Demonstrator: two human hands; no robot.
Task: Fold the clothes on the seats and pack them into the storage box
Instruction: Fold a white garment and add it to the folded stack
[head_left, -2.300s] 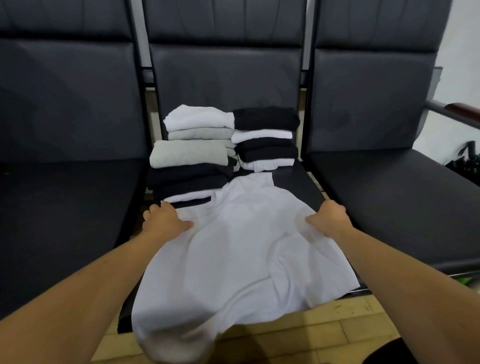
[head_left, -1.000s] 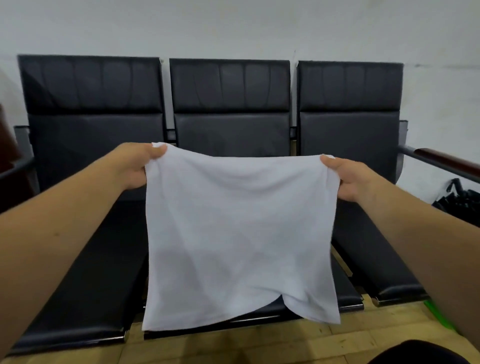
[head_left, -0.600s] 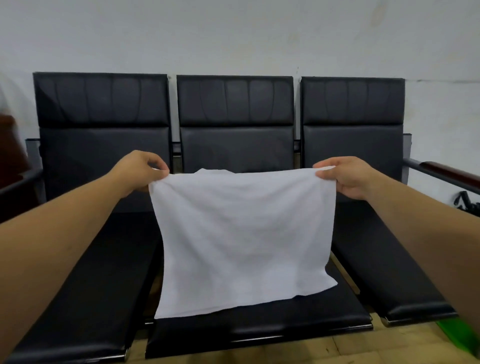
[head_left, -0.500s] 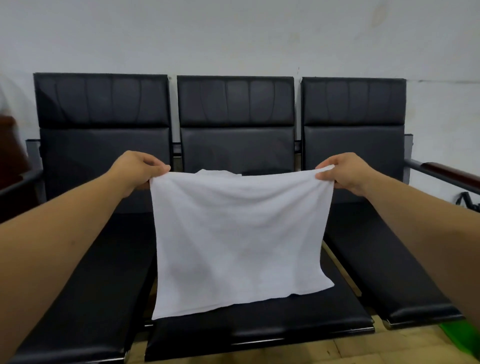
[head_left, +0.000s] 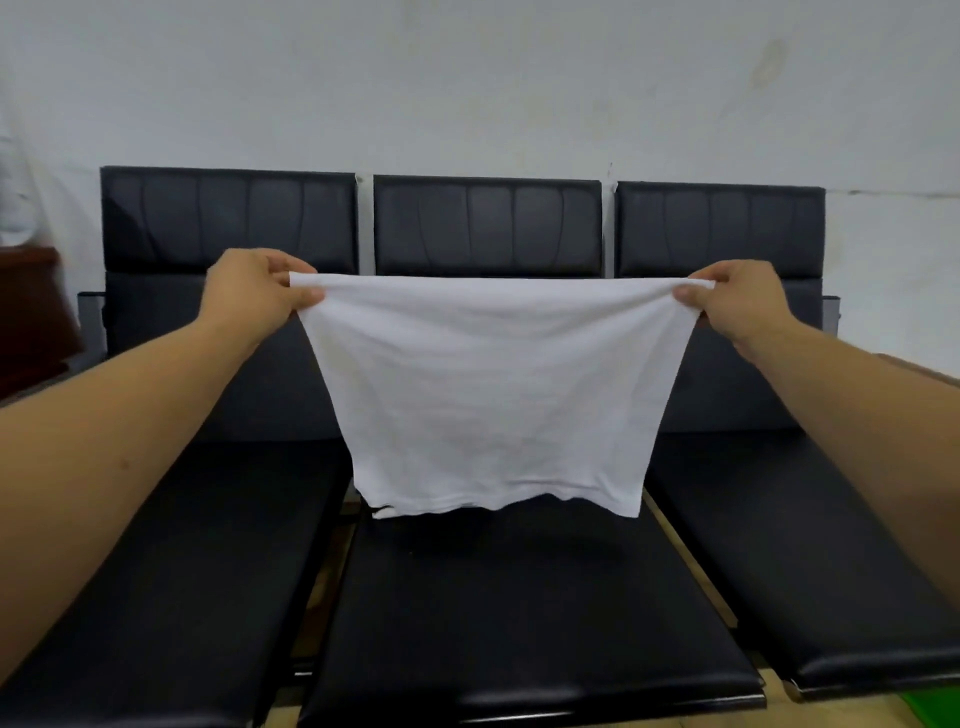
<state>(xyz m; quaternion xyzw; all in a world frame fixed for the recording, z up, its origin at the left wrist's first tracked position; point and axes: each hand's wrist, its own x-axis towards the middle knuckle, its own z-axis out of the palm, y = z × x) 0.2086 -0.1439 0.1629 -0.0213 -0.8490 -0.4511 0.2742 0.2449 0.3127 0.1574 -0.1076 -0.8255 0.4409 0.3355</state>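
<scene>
background: pale, stained wall (head_left: 467, 78) behind a black three-seat bench (head_left: 519, 623); wooden floor shows through the gaps between the cushions.
far left: dark reddish-brown furniture (head_left: 31, 312) past the bench's left end, cut off by the frame.
left hand (head_left: 260, 296): grasping the garment's upper left corner, thumb on the near face and fingers curled behind it.
white garment (head_left: 493, 395): held in the air, stretched flat between both hands in front of the middle backrest. its lower hem hangs free over the back edge of the middle cushion, and contact with the cushion cannot be told. the smooth top edge is judged to be a fold line.
right hand (head_left: 732, 306): grasping the upper right corner in a matching pinch, thumb toward the camera.
far right: a green object (head_left: 935, 712) on the floor by the bench's front right corner, too cropped to name.
container: the storage box is not in view, so its contents cannot be told.
progress, done: judged early in this garment's fold, with the cloth spread and squared but not yet laid down.
progress, left: lower it onto the middle cushion, finish the folds, then pack it. no other clothes show, though the garment hides part of the middle seat.
</scene>
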